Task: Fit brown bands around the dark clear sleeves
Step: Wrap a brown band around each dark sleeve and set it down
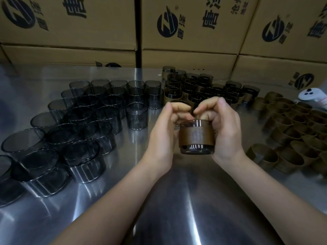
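Holding one sleeve [196, 149] above the table [177, 200], both hands curl round it: the left hand [163, 128] on its left wall, the right hand [223, 128] on its right, fingertips meeting over the far rim. The band [194, 137] wraps its middle, with clear rim showing above and below. The sleeve looks light, stiff, slick and likely brittle, so take it by the side walls and squeeze gently. The band seems a springy strip; its seam is hidden, perhaps under the fingers. Bare sleeves [88, 121] stand left, loose bands [292, 135] right.
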The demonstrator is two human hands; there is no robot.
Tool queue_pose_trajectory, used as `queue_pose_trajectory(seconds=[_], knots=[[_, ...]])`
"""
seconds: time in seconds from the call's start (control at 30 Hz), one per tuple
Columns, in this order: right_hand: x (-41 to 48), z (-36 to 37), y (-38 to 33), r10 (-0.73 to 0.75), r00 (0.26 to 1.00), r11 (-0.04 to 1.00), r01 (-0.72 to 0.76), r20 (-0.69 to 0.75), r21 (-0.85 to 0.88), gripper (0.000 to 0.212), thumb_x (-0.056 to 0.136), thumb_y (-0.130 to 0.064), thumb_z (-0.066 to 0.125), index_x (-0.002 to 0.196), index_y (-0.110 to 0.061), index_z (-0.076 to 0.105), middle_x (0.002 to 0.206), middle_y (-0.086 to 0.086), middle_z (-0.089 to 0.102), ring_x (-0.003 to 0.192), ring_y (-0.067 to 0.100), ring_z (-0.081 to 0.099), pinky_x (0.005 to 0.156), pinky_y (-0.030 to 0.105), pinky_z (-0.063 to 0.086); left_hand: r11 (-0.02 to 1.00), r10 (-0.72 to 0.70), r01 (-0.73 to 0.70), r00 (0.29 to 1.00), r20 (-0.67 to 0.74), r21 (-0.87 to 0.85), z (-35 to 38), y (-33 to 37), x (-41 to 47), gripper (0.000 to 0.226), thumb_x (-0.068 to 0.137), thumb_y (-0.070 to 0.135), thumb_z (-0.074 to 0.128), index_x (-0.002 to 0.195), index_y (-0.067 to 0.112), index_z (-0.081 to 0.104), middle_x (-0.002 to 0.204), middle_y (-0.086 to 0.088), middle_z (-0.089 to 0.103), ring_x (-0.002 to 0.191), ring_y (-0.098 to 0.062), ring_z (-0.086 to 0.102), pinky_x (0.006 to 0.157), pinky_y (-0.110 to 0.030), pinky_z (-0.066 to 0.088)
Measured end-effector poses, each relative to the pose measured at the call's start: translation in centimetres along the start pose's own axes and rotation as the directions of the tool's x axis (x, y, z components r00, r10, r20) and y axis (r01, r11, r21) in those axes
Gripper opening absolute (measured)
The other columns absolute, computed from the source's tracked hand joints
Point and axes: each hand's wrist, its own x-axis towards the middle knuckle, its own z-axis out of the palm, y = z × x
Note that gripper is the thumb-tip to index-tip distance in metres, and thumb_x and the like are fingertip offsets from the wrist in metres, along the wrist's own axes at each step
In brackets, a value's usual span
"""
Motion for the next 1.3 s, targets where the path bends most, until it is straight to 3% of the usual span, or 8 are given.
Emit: queue_pose_trajectory(seconds=[0.23, 0.33, 0.5, 0.7, 0.93, 1.1, 1.2, 1.3], knots=[[0.2, -0.5, 0.2, -0.132, 0.991, 0.988, 0.131, -0.006, -0.076, 0.032, 0.095, -0.029, 0.033, 0.085, -0.018, 0.061, 0.072, 0.023, 0.050, 0.056, 0.010, 0.047, 0.062, 0.027, 0.038, 0.945, -0.325, 0.326, 0.943, 0.074, -0.007, -1.0, 0.7, 0.5, 0.075, 0.084, 0.066, 0.038, 0.129, 0.008, 0.053, 0.124, -0.018, 0.064, 0.111, -0.031, 0.063, 0.091, -0.049, 0.053], [0.2, -0.6, 0.3, -0.173, 0.985, 0.979, 0.171, -0.010, -0.115, 0.032, 0.093, -0.031, 0.033, 0.085, -0.019, 0.061, 0.069, 0.025, 0.049, 0.053, 0.018, 0.043, 0.062, 0.027, 0.037, 0.900, -0.417, 0.381, 0.893, 0.168, 0.212, -0.6, 1.0, 0.8, 0.058, 0.098, 0.046, 0.048, 0.140, 0.006, 0.047, 0.132, -0.021, 0.059, 0.122, -0.036, 0.059, 0.101, -0.055, 0.050], [0.3, -0.9, 0.2, -0.192, 0.981, 0.969, 0.188, -0.010, -0.163, 0.033, 0.094, -0.030, 0.031, 0.087, -0.017, 0.060, 0.071, 0.018, 0.051, 0.056, 0.015, 0.046, 0.059, 0.024, 0.039, 0.922, -0.384, 0.373, 0.856, 0.345, 0.100, -1.7, 0.0, -0.2, 0.051, 0.081, 0.017, 0.067, 0.129, 0.011, 0.050, 0.110, -0.013, 0.068, 0.097, -0.036, 0.070, 0.080, -0.038, 0.060], [1.0, -1.4, 0.3, -0.131, 0.988, 0.989, 0.124, -0.084, -0.086, 0.035, 0.097, -0.017, 0.027, 0.089, -0.012, 0.060, 0.081, 0.009, 0.056, 0.077, 0.025, 0.055, 0.072, 0.041, 0.047, 0.942, -0.334, 0.329, 0.881, 0.335, 0.073, -2.0, -0.2, 0.1, 0.047, 0.080, 0.011, 0.066, 0.126, 0.012, 0.056, 0.110, -0.010, 0.069, 0.102, -0.029, 0.069, 0.091, -0.042, 0.058], [1.6, -2.2, 0.4, -0.058, 0.964, 0.957, -0.020, -0.258, -0.289, 0.030, 0.095, -0.024, 0.034, 0.085, -0.021, 0.061, 0.074, -0.003, 0.056, 0.060, 0.007, 0.051, 0.053, 0.021, 0.043, 0.941, -0.334, 0.334, 0.879, 0.339, 0.061, -2.0, -0.2, 0.0, 0.049, 0.080, 0.008, 0.065, 0.127, 0.015, 0.057, 0.112, -0.009, 0.068, 0.106, -0.028, 0.068, 0.094, -0.041, 0.057], [2.2, -3.1, 0.2, 0.082, 0.993, 0.907, -0.111, -0.089, -0.407, 0.028, 0.089, -0.040, 0.046, 0.085, -0.020, 0.065, 0.070, -0.008, 0.058, 0.055, 0.004, 0.052, 0.048, 0.018, 0.042, 0.946, -0.323, 0.316, 0.904, 0.280, 0.071, -2.1, -0.2, 0.2, 0.066, 0.078, 0.010, 0.068, 0.140, 0.015, 0.049, 0.132, -0.020, 0.060, 0.119, -0.031, 0.063, 0.095, -0.041, 0.056], [2.4, -3.3, 0.2, 0.201, 0.976, 0.862, -0.137, 0.082, -0.488, 0.037, 0.077, -0.061, 0.053, 0.092, -0.030, 0.067, 0.080, -0.013, 0.065, 0.068, 0.007, 0.060, 0.055, 0.018, 0.045, 0.954, -0.296, 0.278, 0.933, 0.206, 0.112, -2.1, -0.5, 0.4, 0.069, 0.075, 0.013, 0.073, 0.140, 0.019, 0.051, 0.129, -0.015, 0.063, 0.118, -0.028, 0.064, 0.095, -0.042, 0.056], [2.3, -3.2, 0.6, 0.259, 0.951, 0.814, -0.119, 0.170, -0.569, 0.032, 0.078, -0.052, 0.068, 0.106, -0.036, 0.064, 0.093, -0.007, 0.065, 0.084, 0.024, 0.064, 0.071, 0.036, 0.055, 0.945, -0.223, 0.193, 0.971, 0.089, 0.265, -2.3, -0.9, 0.5, 0.070, 0.070, 0.016, 0.082, 0.134, 0.021, 0.055, 0.124, -0.007, 0.067, 0.114, -0.017, 0.066, 0.095, -0.034, 0.055]])
